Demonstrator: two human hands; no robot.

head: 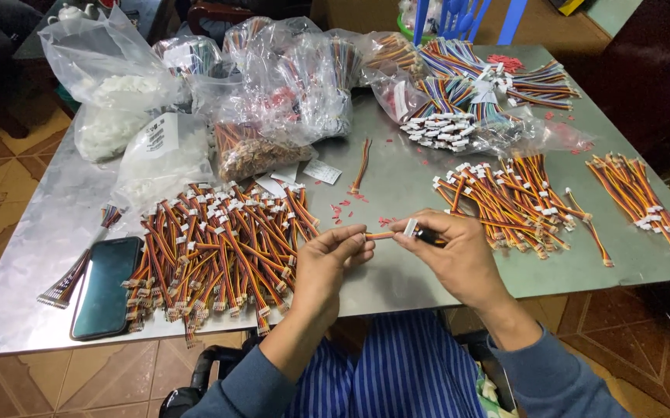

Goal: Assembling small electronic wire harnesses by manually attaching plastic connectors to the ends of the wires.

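left hand (pixel 333 259) pinching wire bundle (pixel 381 234) end | right hand (pixel 451 251) gripping its white plug (pixel 411 227), dark tool under the fingers | held above near table (pixel 397 178) edge, centre | looks light, floppy; best held by the stiff plug

Steel table (pixel 397 174): cable piles (pixel 219 248), plastic bags (pixel 157 151), phone (pixel 105 286).

On the table (pixel 397 279), a phone (pixel 104 286) lies near left, a cable pile (pixel 219 248) right of it, bags (pixel 273 93) far behind, smaller cable piles (pixel 517 197) right
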